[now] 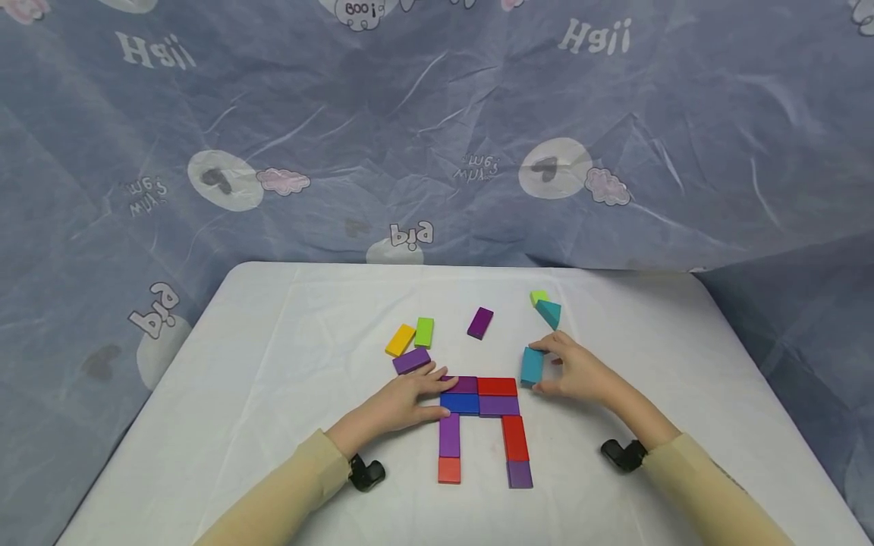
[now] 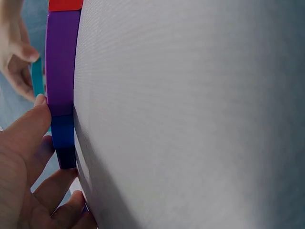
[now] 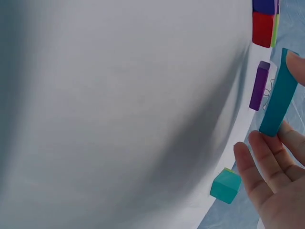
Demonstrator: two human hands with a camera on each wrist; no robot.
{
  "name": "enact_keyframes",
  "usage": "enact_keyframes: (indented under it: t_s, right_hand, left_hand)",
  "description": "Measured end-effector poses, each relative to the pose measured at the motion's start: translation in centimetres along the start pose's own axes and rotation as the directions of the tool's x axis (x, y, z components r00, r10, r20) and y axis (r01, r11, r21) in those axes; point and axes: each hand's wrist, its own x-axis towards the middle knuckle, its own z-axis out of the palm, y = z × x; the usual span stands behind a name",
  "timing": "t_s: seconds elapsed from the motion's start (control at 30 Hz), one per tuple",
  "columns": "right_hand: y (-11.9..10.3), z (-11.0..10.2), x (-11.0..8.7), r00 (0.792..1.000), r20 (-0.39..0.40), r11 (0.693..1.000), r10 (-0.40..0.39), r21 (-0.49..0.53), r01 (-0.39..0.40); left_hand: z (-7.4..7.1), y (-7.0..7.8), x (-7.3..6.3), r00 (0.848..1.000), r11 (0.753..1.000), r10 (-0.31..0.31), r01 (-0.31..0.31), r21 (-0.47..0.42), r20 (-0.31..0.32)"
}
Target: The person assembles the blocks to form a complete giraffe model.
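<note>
My right hand [image 1: 573, 370] pinches a teal rectangular block [image 1: 532, 366] between thumb and fingers, right of the block figure's upper end. In the right wrist view, the teal block [image 3: 280, 98] is lifted off the cloth, held at its two ends. My left hand [image 1: 408, 396] rests at the figure's upper left, thumb near the blue block [image 1: 460, 403] and fingertips at the purple block [image 1: 463, 385]. Two red and purple pieces [image 1: 498, 387] continue that body to the right. Below hang two legs: a purple block [image 1: 449, 434] above an orange-red one, and a red block [image 1: 515, 437] above a purple one.
Beyond my left hand lie a yellow block [image 1: 400, 340], a green block [image 1: 424, 332] and a purple block [image 1: 412, 361]. A dark purple block [image 1: 480, 323] lies farther right. Past my right hand are a teal triangular block [image 1: 549, 313] and a lime block [image 1: 539, 297]. A patterned grey-blue curtain [image 1: 410, 136] backs the white table.
</note>
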Motion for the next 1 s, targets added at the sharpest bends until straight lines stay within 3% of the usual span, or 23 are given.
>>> enact_keyframes:
  t_s: [0.23, 1.0]
  right_hand:
    - [0.5, 1.0, -1.5, 0.999, 0.044, 0.999, -0.017, -0.028, 0.018]
    - [-0.4, 1.7, -1.4, 0.997, 0.076, 0.998, -0.007, -0.066, 0.012]
  left_hand:
    - [0.0, 0.1, 0.0, 1.000, 1.000, -0.004, 0.004, -0.001, 0.007]
    - [0.1, -0.3, -0.1, 1.000, 1.000, 0.001, -0.001, 0.004, 0.001]
